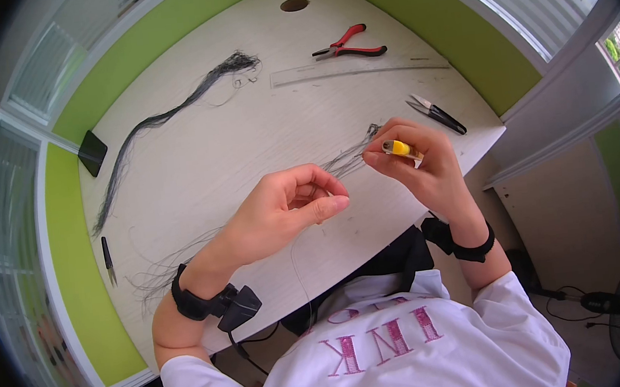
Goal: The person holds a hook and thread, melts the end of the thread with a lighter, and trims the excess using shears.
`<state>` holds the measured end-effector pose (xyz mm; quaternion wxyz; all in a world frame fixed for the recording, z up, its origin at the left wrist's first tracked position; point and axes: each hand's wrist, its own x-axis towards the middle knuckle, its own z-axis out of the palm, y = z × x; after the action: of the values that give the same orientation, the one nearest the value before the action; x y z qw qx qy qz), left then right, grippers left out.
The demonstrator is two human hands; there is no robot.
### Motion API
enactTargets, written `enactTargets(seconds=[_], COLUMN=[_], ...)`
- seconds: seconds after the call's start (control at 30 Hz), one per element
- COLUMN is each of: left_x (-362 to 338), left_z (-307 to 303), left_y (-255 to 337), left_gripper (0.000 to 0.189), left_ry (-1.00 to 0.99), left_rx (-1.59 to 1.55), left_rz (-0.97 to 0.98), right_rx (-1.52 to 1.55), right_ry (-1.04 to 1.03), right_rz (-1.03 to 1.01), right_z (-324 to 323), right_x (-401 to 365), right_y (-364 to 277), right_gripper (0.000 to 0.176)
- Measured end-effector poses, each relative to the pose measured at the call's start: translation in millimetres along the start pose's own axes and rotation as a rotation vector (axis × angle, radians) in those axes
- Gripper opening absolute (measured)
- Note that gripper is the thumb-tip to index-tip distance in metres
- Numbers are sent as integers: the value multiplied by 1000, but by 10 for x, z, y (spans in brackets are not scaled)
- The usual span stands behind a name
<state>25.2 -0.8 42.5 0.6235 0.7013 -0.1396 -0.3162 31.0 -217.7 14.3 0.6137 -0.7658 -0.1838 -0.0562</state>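
My left hand [289,207] hovers over the white desk [193,160] with thumb and fingertips pinched on a thin dark thread [299,270] that hangs toward my chest. My right hand [420,159] holds a small yellow tool [398,149] between thumb and fingers. A small bunch of thin dark strands [348,159] lies on the desk between the two hands, just by the right fingertips.
A long dark bundle of strands [166,118] runs across the far left of the desk. Red-handled pliers [347,46], a clear ruler [357,69], black snips [438,113], a dark phone [92,152] and a small dark tool [108,260] lie around. Loose strands [160,273] sit near the left edge.
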Motion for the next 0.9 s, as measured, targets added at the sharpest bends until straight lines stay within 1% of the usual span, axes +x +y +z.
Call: enactTargets(seconds=[0.03,0.1,0.13,0.17,0.2,0.23,0.27,0.3,0.33,0.37,0.4,0.43,0.5,0.53,0.6,0.7,0.8,0.9], left_x=[-7,-74,-149,-261,-386,-532,-692,-860,-1026,-1178,-1316,-1438,-1639,-1706,-1814,-1910,-1976,-2010], left_z=[-26,-123,-203,-307,-419,-519,-620,-739,-847,-926,-985,-1025,-1083,-1111,-1157,-1228,-1261,-1241], left_y=[9,16,2,-22,-42,-34,-35,-94,-172,-251,-324,-384,-488,-533,-610,-674,-713,-696], left_gripper=[16,18,18,20,23,23,23,22,22,21,20,20,19,19,18,17,18,18], left_ry=[-4,-48,-46,-20,8,92,174,251,327,419,511,509,624,629,716,763,775,797], left_rx=[1,-73,-77,-73,-65,-62,-57,-77,-97,-31,35,39,76,71,53,33,117,108], left_rz=[3,-70,-70,-112,-155,-225,-297,-296,-295,-324,-352,-355,-381,-382,-399,-425,-469,-472], right_rx=[-4,-149,-123,-122,-175,-225,-261,-251,-314,-378,-372,-408,-446,-461,-477,-544,-504,-489], right_ry=[4,4,42,35,42,53,52,56,18,-21,-17,-4,3,14,19,6,1,-2], right_rz=[-1,159,166,167,188,211,192,194,197,201,205,195,185,189,189,168,180,153], right_z=[-41,-159,-188,-238,-286,-313,-318,-312,-311,-307,-300,-299,-305,-317,-328,-342,-352,-352], right_x=[12,40,52,67,86,106,125,140,153,167,181,204,251,270,295,322,316,327], right_y=[36,150,232,283,330,362,379,374,354,349,363,376,409,450,466,443,464,512], right_gripper=[10,15,19,19,19,20,23,23,24,25,25,26,27,28,29,28,27,27])
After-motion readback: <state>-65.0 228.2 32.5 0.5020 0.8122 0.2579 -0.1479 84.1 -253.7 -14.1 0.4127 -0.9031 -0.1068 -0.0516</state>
